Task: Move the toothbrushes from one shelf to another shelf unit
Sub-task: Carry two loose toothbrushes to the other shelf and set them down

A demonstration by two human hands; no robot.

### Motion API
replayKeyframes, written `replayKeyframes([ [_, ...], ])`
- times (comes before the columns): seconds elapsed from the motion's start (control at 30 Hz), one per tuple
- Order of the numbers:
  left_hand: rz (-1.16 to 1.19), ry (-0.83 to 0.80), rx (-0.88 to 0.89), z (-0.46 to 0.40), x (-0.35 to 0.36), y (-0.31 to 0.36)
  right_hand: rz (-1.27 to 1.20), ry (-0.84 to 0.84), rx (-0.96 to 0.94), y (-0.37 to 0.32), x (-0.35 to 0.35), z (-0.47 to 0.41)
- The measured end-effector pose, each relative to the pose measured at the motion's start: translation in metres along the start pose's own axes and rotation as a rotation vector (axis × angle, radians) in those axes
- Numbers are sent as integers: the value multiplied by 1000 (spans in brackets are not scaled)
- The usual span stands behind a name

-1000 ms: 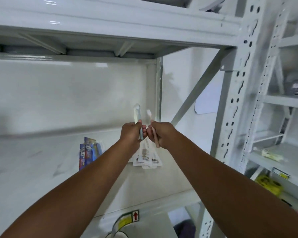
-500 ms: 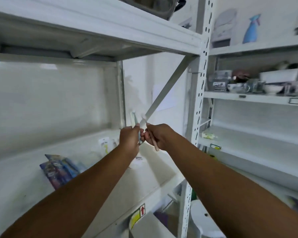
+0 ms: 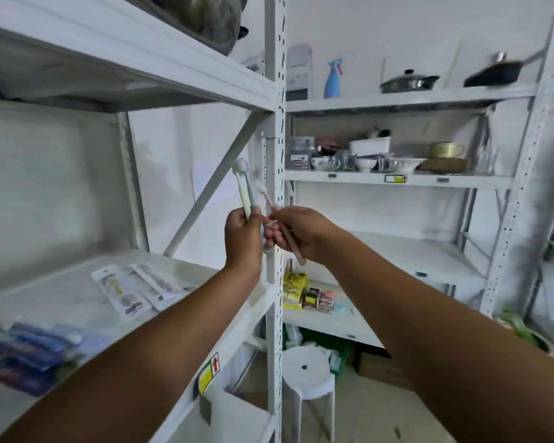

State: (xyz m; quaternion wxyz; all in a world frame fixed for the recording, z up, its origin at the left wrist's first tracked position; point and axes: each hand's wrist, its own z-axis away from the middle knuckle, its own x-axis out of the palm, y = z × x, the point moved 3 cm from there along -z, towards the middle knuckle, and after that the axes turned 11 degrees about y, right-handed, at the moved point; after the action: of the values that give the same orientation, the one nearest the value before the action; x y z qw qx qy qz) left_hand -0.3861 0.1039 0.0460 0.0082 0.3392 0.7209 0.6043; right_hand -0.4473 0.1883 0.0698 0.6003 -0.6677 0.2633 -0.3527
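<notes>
My left hand point(image 3: 243, 238) is closed around two pale toothbrushes point(image 3: 244, 187), one cream and one light blue, heads pointing up. My right hand point(image 3: 296, 233) grips a pinkish toothbrush point(image 3: 288, 235) held slanted, its head up near the others. Both hands meet in front of the white upright post point(image 3: 275, 129) between two shelf units. On the left shelf point(image 3: 61, 295) lie flat white toothbrush packs point(image 3: 135, 287) and blurred blue packs point(image 3: 29, 350). The right shelf unit has a bare middle shelf point(image 3: 406, 254).
The right unit carries bowls, cups and containers point(image 3: 365, 159) on an upper shelf, pans point(image 3: 408, 81) and a blue spray bottle point(image 3: 332, 79) on top, and small packets point(image 3: 314, 297) lower down. A white stool point(image 3: 307, 369) stands on the floor by the post.
The view has swung right from the left shelf to the right shelf unit. Both hands, still holding the toothbrushes, now sit in front of the post.
</notes>
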Motion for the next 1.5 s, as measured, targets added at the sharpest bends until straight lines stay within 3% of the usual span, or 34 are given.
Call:
replayKeyframes([
  [0.23,-38,-234,-21,31,48,-9,-136,278,-21,4,-61,19],
  [0.6,-156,-359,-406,47,117,-87,-166,648,138,34,-143,14],
  [0.87,-137,-429,-531,42,150,-150,-111,691,256,67,-188,-25],
  [1.07,-154,-390,-573,19,190,-204,-85,713,289,88,-232,-80],
  [1.5,-206,-392,-640,-24,310,-292,-240,757,344,94,-350,-188],
])
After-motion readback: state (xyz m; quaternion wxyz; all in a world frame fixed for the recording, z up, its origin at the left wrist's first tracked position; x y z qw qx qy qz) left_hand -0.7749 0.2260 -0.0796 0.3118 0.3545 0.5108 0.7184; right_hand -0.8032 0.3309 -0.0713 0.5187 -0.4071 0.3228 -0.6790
